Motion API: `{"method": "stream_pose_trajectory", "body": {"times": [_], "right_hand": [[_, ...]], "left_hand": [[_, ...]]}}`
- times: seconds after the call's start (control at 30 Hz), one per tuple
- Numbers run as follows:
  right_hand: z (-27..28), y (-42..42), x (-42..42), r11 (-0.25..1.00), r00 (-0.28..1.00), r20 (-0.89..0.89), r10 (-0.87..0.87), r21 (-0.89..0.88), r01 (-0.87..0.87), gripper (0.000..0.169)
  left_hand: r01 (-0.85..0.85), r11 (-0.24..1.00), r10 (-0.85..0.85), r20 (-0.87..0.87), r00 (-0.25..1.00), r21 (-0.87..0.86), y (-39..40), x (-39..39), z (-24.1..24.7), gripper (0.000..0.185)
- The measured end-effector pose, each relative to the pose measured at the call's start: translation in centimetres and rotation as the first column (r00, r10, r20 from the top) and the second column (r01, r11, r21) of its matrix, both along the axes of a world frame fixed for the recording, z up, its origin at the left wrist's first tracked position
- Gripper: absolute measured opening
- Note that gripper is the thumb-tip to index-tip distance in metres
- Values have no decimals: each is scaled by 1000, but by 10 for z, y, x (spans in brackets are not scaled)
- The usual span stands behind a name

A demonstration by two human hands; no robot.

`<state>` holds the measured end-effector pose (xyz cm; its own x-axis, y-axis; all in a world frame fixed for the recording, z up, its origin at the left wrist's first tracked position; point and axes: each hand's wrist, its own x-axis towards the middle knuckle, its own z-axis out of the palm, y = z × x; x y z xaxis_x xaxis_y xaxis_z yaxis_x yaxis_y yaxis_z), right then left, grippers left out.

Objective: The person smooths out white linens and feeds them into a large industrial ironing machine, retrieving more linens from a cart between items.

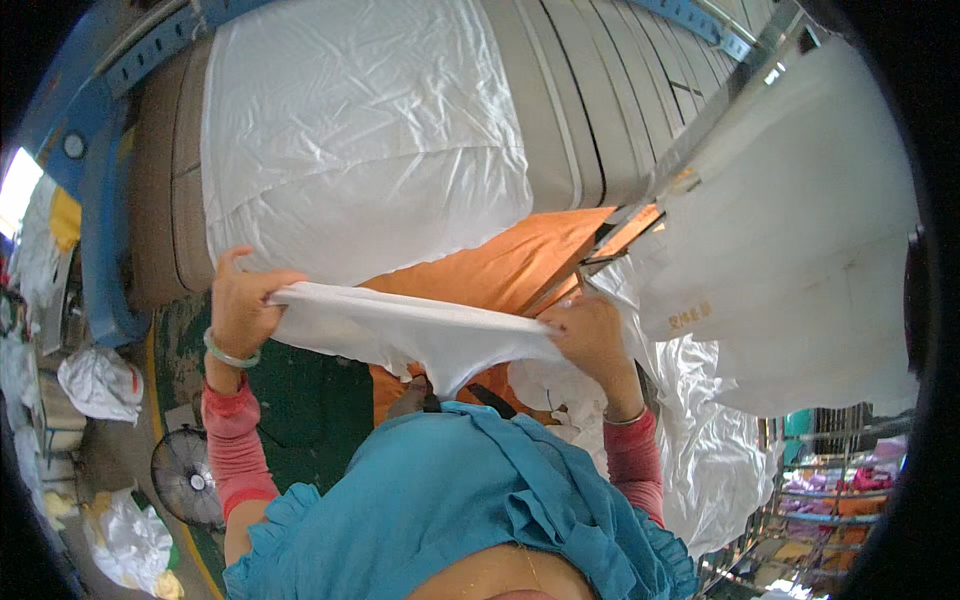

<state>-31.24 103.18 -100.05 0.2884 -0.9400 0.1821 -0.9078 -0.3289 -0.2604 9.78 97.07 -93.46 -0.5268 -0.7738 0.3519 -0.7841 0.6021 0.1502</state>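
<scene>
A length of white fabric point(420, 322) is stretched between my two hands, its upper edge pulled almost straight and its lower part gathered towards my body. My left hand point(249, 304) grips one end, thumb and fingers closed on the edge. The other end is held in my right hand point(596, 336), partly blurred. Just beyond lies a shiny white cloth point(360, 135), spread over the beige slatted belt point(592, 90) of a machine. An orange cloth point(480, 266) shows below the belt, behind the stretched fabric.
A large whitish panel point(795, 240) bearing writing stands at the right, with shiny white cloth point(705, 442) hanging below it. A blue machine frame point(109, 225) borders the belt on the left. A black floor fan point(193, 476) and white bundles point(101, 382) are at lower left.
</scene>
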Motion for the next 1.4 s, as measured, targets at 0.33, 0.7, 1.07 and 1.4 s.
{"method": "stream_pose_trajectory", "body": {"times": [0.33, 0.7, 1.07, 1.4], "right_hand": [[-21, -19, -31, 968, 886, 449, -111, -151, 198, 16], [-222, -60, -32, 951, -114, 982, -148, 173, 257, 27], [-256, -86, -3, 897, -457, 773, -441, 401, -187, 44], [-232, -78, -9, 967, -443, 876, -192, 246, 68, 13]], "left_hand": [[-375, 927, 373, -115, 921, 4, 51, 72, -65, 10], [-510, 853, 496, -132, 858, -111, 75, 107, -193, 9], [-514, 833, 504, -102, 858, -204, 57, 99, -244, 10], [-499, 842, 486, -115, 867, -206, 37, 104, -232, 13]]}}
